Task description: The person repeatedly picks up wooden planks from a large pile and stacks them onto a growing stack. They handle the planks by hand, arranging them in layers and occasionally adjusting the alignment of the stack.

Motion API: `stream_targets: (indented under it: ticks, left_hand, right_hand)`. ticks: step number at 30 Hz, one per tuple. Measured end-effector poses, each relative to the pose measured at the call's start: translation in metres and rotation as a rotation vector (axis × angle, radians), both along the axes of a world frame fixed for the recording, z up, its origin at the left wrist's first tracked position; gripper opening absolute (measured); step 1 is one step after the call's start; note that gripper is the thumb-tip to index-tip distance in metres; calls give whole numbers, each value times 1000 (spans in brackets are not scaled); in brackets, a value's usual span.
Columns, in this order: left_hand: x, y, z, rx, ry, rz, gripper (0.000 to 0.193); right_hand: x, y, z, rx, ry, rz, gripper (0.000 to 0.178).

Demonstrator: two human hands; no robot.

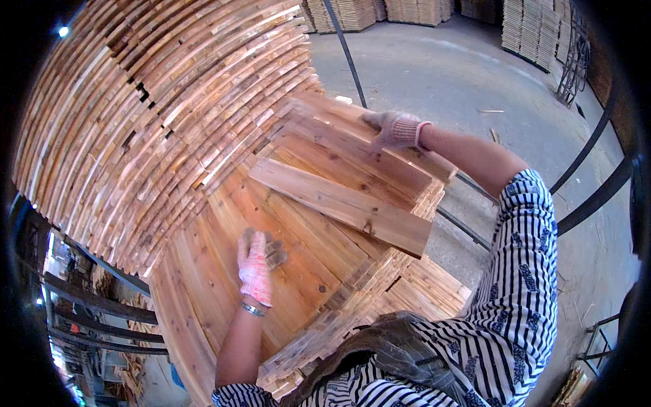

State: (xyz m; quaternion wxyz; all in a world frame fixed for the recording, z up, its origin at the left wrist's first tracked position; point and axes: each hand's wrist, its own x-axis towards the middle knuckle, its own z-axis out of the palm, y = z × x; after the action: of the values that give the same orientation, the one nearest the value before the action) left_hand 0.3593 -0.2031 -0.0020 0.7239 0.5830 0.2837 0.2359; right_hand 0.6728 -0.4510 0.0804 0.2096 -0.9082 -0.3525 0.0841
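My left hand (256, 264), in a pink and white knit glove with a grey palm, hovers over or rests on the flat layer of wooden boards (298, 251); its fingers are apart and hold nothing. At the far right edge of the stack, my right hand (397, 131), in a similar soiled glove, grips a wooden board (332, 112) from above. That board's far left end looks slightly blurred. Between my hands, a loose plank (342, 203) lies slantwise across the layer, its near end sticking out at the right side. Darker boards (352, 163) lie beyond it.
A tall stack of boards (163, 115) rises along the left and far side. Dark metal bars (346, 54) stand behind and at both sides. More board stacks (532, 30) line the back of the concrete floor (434, 74). Lower board ends (420, 292) jut out near my body.
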Motion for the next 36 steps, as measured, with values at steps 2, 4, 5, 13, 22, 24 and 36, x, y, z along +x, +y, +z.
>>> stream_targets:
  ticks: [2, 4, 5, 13, 22, 24, 36]
  left_hand:
    - [0, -3, 0, 43, 8, 25, 48]
    - [-1, -6, -1, 67, 17, 30, 45]
    - [-2, -3, -1, 81, 20, 39, 44]
    - [-5, -10, 2, 157, 77, 93, 48]
    - [5, -22, 12, 267, 110, 103, 45]
    - [-3, -26, 7, 251, 112, 90, 44]
    - [0, -3, -7, 209, 72, -19, 46]
  right_hand:
    - [22, -3, -3, -94, 13, -44, 58]
    - [37, 12, -38, -214, -150, -88, 48]
    - [28, 14, -40, -173, -159, -71, 44]
    - [66, -6, -30, -91, -43, -127, 36]
    - [63, 0, -45, -90, -155, -168, 53]
    - [56, -3, -48, -97, -260, -189, 54]
    - [-119, 94, -30, -183, -121, 268, 57]
